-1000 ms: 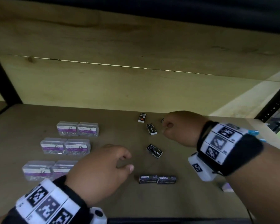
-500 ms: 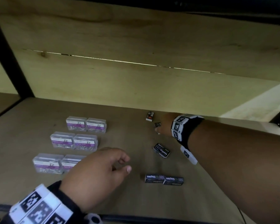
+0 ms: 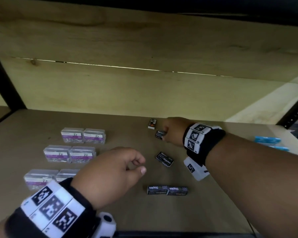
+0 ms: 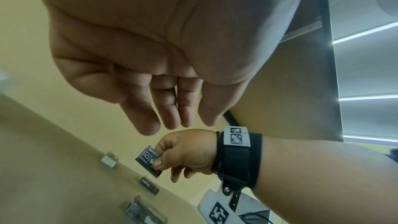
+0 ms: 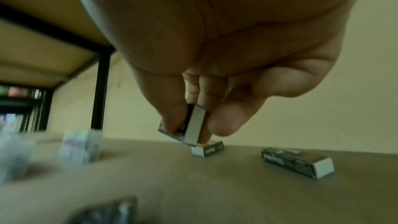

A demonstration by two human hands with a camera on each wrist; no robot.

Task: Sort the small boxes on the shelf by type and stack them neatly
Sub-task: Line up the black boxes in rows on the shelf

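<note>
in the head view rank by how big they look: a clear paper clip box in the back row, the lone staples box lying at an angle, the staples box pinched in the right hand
1. Paper clip box, largest.
2. Angled staples box.
3. Pinched staples box, smallest, though the right hand hides part and it sits farther off, so true size is unsure.

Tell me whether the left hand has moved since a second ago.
No. The left hand stays hovering open just right of the paper clip boxes, level with the front rows, as before.

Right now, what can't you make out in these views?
- Nearest paper clip boxes: head view, partly hidden by the left hand.
- Held staples box: print covered by right hand fingers.
- Blue packs: far right, too small to read.
- Foreground box: right wrist view, blurred and cut off.
</note>
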